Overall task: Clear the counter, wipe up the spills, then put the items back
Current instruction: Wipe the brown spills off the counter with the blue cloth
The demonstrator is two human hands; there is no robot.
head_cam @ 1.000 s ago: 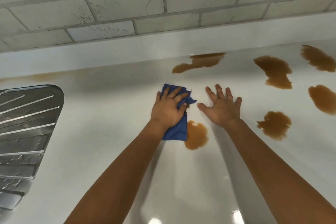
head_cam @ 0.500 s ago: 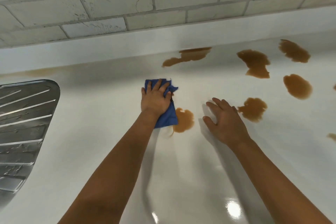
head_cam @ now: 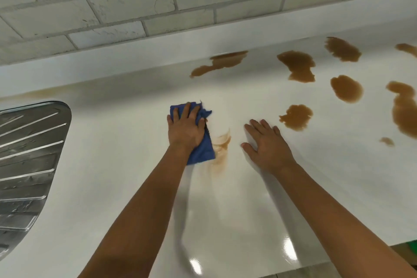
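The left hand (head_cam: 185, 130) lies flat on the blue cloth (head_cam: 201, 150), its fingers (head_cam: 185, 111) straight and a little spread, pressing it to the white worktop (head_cam: 117, 165); cloth shows past the fingertips and below the wrist. A smeared brown spill (head_cam: 222, 142) touches the cloth's right edge. The right hand (head_cam: 268, 144) rests open just beside it, fingers apart. More brown spills (head_cam: 296, 117) lie to the right.

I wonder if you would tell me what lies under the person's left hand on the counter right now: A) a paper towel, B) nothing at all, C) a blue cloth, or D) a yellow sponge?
C: the left hand presses flat on a blue cloth beside a smeared brown spill on the counter.
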